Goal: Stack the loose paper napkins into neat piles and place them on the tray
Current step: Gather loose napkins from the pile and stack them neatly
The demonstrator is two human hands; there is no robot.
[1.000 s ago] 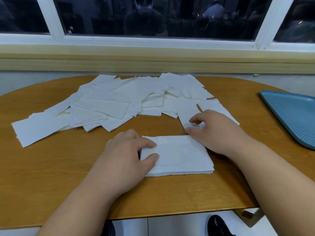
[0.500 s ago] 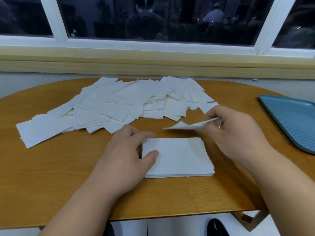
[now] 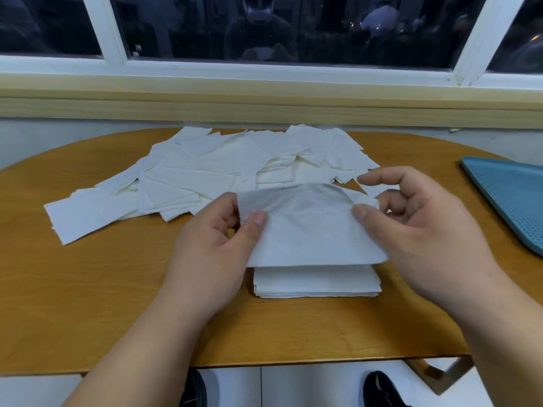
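A single white napkin (image 3: pixel 308 227) hangs in the air just above a neat stack of napkins (image 3: pixel 316 282) near the table's front edge. My left hand (image 3: pixel 211 251) pinches the napkin's left edge between thumb and fingers. My right hand (image 3: pixel 411 230) pinches its right edge. The napkin hides the far part of the stack. A loose heap of white napkins (image 3: pixel 223 171) sprawls across the far middle and left of the table. The blue perforated tray (image 3: pixel 511 198) lies at the right edge with nothing on its visible part.
The round wooden table (image 3: pixel 88 289) stands against a wall under a window sill (image 3: pixel 264 107). My shoes (image 3: pixel 382 389) and the floor show below the front edge.
My right hand lifted one napkin from the heap's right end and carried it over the stack. My left hand left the stack's edge and took the napkin's left side.
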